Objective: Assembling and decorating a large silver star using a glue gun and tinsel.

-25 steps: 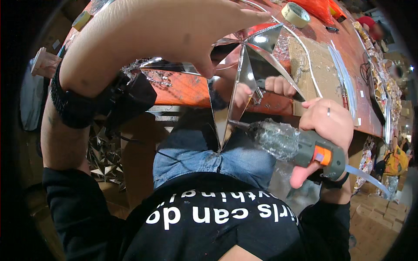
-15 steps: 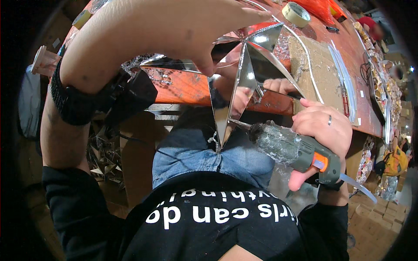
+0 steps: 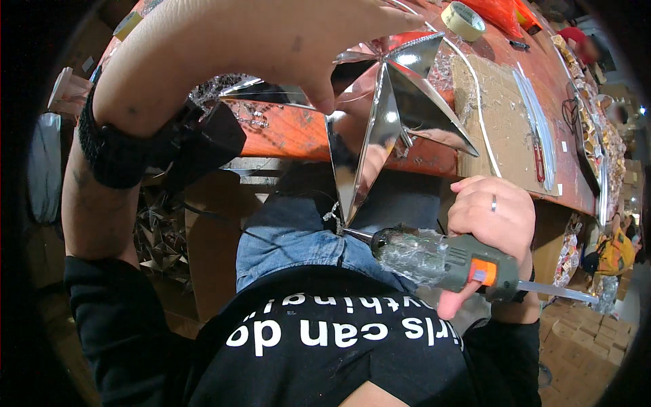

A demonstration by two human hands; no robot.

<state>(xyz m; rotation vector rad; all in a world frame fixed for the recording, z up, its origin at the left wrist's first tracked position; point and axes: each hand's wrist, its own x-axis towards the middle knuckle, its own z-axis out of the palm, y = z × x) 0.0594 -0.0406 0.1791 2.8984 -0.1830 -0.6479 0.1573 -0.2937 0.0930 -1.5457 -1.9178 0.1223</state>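
My left hand point(image 3: 315, 41) reaches over the table and grips a mirror-silver star ornament point(image 3: 369, 139) near its centre, thumb on one side and fingers on the other. One long point of the star hangs down past the table edge, above my lap. My right hand point(image 3: 491, 214) is wrapped round a dark green glue gun point(image 3: 451, 261) with an orange trigger and clear film round its front. Its nozzle is at the tip of the hanging point; whether they touch I cannot tell. A translucent glue stick point(image 3: 559, 293) sticks out of the gun's back.
On the orange-red table point(image 3: 285, 132) are a cardboard sheet point(image 3: 498, 115), a bundle of white sticks point(image 3: 536, 112), a tape roll point(image 3: 463, 22) and a white cable point(image 3: 478, 88). Several metallic star pieces point(image 3: 163, 237) sit below at the left. A yellow bag point(image 3: 616, 254) is at far right.
My right hand has moved the glue gun down and to the left, its nozzle going from the side of the hanging point to the tip. The star has barely moved.
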